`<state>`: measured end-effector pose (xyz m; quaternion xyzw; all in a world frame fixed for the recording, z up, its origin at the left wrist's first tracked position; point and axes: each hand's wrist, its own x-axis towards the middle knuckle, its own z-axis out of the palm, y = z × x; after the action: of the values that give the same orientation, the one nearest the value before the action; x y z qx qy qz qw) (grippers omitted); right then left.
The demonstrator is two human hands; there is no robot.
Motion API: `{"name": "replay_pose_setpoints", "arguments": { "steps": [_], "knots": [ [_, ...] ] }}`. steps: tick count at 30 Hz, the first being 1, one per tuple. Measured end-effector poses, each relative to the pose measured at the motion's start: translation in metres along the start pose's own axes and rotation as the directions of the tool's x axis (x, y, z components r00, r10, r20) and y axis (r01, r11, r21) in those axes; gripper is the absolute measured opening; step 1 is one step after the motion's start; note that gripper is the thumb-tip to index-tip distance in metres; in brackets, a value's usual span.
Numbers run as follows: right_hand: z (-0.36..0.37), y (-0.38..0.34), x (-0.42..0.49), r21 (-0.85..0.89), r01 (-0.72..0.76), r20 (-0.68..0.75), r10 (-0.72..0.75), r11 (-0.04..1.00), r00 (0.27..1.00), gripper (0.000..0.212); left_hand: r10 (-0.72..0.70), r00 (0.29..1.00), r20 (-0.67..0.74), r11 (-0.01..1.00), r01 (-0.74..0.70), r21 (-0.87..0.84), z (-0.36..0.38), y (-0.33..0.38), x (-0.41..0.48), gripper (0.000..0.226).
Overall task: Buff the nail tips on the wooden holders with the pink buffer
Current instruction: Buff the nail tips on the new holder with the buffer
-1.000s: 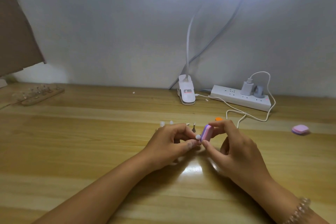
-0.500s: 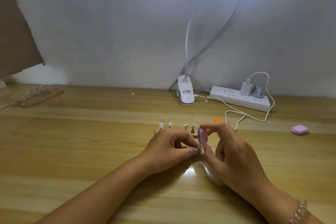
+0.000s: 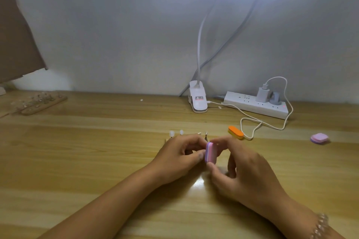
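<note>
Your right grip pinches the pink buffer upright between thumb and forefinger, low over the glossy wooden-plank counter. Your left grip curls against the buffer; you cannot tell what it holds. Just beyond stand nail tips, with an orange buffer to their right. Far back, against the grey wall, sit a white power strip and a clip lamp whose label is unreadable.

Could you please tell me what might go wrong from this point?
1. The right hand pinches the pink buffer only by fingertips, so it may slip mid-stroke.
2. The left hand works right in front of the upright nail tips; a jerk could knock them. What it pinches is hidden.
</note>
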<state>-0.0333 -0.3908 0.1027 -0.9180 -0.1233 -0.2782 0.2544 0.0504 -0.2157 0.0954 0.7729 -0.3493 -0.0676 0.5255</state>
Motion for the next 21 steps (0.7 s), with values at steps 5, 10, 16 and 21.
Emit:
{"name": "replay_pose_setpoints", "arguments": {
  "steps": [5,10,16,21],
  "knots": [
    [-0.001,0.005,0.003,-0.005,-0.086,-0.059,0.085,0.996,0.995,0.027,0.013,1.000,-0.011,1.000,-0.013,0.008,-0.001,0.000,0.001,0.012],
    [-0.003,0.000,0.003,-0.008,-0.073,-0.035,0.072,0.997,0.997,0.030,0.024,1.000,-0.004,0.999,-0.024,0.037,-0.001,-0.002,0.002,0.013],
    [-0.002,0.000,0.001,-0.059,-0.039,-0.031,0.038,0.997,0.999,0.031,0.034,0.999,0.008,0.997,-0.034,0.075,-0.001,-0.002,0.002,0.014],
    [-0.003,0.008,0.005,0.012,-0.127,-0.076,0.127,0.992,0.989,0.023,0.001,1.000,-0.025,0.996,0.001,0.092,0.000,-0.002,0.002,0.008]
  ]
}}
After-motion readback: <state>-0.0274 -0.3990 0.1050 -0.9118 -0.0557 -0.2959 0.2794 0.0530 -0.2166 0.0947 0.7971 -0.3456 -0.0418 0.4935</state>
